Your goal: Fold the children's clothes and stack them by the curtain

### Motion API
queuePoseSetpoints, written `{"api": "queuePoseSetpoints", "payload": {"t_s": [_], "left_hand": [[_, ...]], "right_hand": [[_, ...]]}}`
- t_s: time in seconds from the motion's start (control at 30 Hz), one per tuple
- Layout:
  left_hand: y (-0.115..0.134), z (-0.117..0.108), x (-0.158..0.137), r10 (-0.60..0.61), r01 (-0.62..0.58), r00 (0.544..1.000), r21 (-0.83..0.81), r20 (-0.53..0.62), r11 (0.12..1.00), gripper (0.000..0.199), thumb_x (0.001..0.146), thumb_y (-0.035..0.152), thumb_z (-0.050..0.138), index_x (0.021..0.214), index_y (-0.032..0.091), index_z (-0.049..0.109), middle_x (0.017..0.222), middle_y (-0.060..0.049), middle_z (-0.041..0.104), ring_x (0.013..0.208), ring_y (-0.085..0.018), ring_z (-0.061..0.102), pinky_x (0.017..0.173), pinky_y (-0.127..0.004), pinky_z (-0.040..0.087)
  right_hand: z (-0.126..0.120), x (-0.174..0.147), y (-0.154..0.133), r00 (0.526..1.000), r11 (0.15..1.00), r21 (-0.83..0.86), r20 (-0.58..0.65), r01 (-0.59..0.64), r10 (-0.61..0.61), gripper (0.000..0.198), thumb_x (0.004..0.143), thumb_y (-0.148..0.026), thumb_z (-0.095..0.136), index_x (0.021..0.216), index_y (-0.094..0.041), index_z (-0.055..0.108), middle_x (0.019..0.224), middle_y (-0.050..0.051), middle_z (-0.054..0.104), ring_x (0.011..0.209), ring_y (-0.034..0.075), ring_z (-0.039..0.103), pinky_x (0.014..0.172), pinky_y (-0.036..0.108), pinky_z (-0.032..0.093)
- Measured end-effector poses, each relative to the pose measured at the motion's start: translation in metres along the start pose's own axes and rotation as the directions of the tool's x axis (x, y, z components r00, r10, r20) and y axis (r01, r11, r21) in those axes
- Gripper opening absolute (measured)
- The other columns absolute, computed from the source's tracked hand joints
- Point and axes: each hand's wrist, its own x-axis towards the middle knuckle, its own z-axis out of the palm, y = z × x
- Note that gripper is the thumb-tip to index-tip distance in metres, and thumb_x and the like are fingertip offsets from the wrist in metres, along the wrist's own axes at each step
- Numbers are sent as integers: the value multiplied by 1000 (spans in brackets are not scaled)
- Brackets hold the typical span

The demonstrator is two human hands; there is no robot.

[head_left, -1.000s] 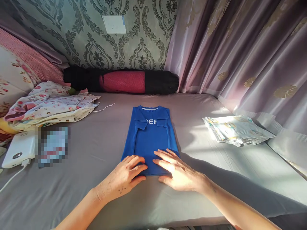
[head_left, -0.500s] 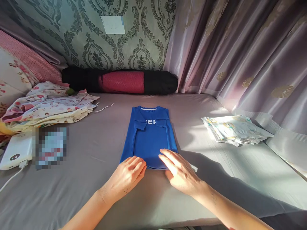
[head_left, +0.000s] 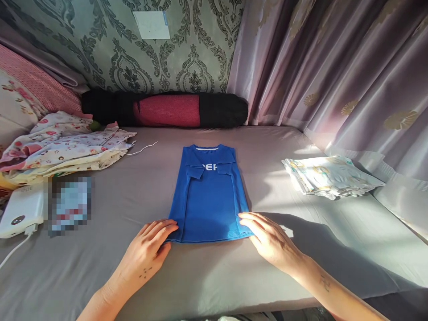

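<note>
A blue long-sleeved shirt lies flat on the bed, its sides and sleeves folded inward over the front. White letters show partly between the sleeve ends, and the collar points away from me. My left hand is closed on the near left corner of the hem, fingers on top and thumb at the edge. At the near right corner, my right hand pinches the hem in the same way, its fingertips lying on the fabric. The hem between both hands is spread straight.
On the right lies a folded pale printed cloth. Patterned clothes are heaped at the left, near a white power bank with a cable and a blurred packet. A black and red roll lies along the wall, beside curtains.
My hands have moved apart, left hand leftward and right hand rightward, to the hem's two corners. The shirt's near edge now shows wider and flatter. The view has shifted slightly.
</note>
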Motion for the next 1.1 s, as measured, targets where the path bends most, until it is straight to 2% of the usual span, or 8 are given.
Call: {"api": "queuePoseSetpoints", "payload": {"t_s": [0.1, 0.23, 0.43, 0.57, 0.67, 0.83, 0.97, 1.1], "left_hand": [[-7, -4, 5, -37, 41, 999, -119, 32, 992, 25, 87, 16, 45, 104, 22, 62, 106, -3, 70, 97, -17, 64, 85, -28, 50], [-9, -10, 18, -183, 204, 977, -240, 107, 949, 24, 90, 31, 47, 104, 23, 65, 97, -2, 72, 87, -16, 67, 77, -24, 53], [-10, -14, 37, -414, 466, 879, -249, 234, 849, 37, 88, 49, 46, 107, 23, 66, 76, 0, 69, 68, -16, 64, 58, -23, 50], [-14, -10, 43, -480, 558, 821, -258, 308, 789, 40, 87, 53, 45, 105, 23, 64, 60, 4, 58, 49, -11, 51, 48, -21, 42], [-17, -7, 47, -504, 589, 801, -272, 324, 761, 40, 87, 53, 45, 104, 23, 63, 58, 5, 54, 44, -9, 42, 45, -20, 37], [-17, -1, 55, -517, 588, 806, -290, 289, 755, 39, 88, 52, 44, 103, 22, 63, 57, 5, 52, 46, -10, 43, 46, -21, 37], [-17, 3, 60, -509, 562, 825, -265, 246, 784, 36, 88, 49, 43, 103, 22, 62, 60, 5, 54, 48, -10, 48, 48, -21, 41], [-18, 7, 58, -493, 527, 848, -206, 195, 825, 36, 89, 47, 43, 109, 21, 60, 76, 1, 62, 58, -12, 57, 55, -24, 46]], "right_hand": [[-7, 2, 4, 999, 997, 82, 47, -13, 10, 47, 78, -1, 43, 115, -22, 62, 125, 5, 62, 115, 20, 57, 100, 37, 48], [-16, 11, 8, 986, 972, 199, 135, -122, 96, 41, 82, -7, 44, 115, -23, 62, 122, 4, 63, 110, 17, 60, 95, 31, 50], [-19, 29, 8, 928, 894, 255, 162, -367, 335, 26, 92, -28, 44, 110, -24, 62, 104, 2, 70, 88, 16, 66, 77, 27, 52], [-14, 36, 11, 905, 882, 208, 121, -424, 407, 27, 92, -38, 44, 104, -23, 63, 81, 1, 70, 73, 15, 65, 69, 26, 50], [-7, 39, 15, 900, 887, 150, 80, -437, 429, 30, 92, -42, 43, 101, -22, 63, 69, 0, 65, 65, 15, 62, 62, 24, 47], [3, 41, 20, 902, 899, 76, 16, -431, 431, 30, 93, -42, 39, 94, -22, 62, 64, 0, 62, 60, 15, 59, 58, 25, 44], [8, 39, 22, 896, 898, 17, -57, -439, 439, 24, 92, -38, 42, 101, -24, 60, 69, 0, 66, 65, 16, 64, 61, 26, 47], [8, 37, 21, 886, 884, -73, -53, -463, 460, 25, 91, -31, 43, 112, -24, 55, 80, 0, 70, 72, 17, 67, 62, 28, 48]]}}
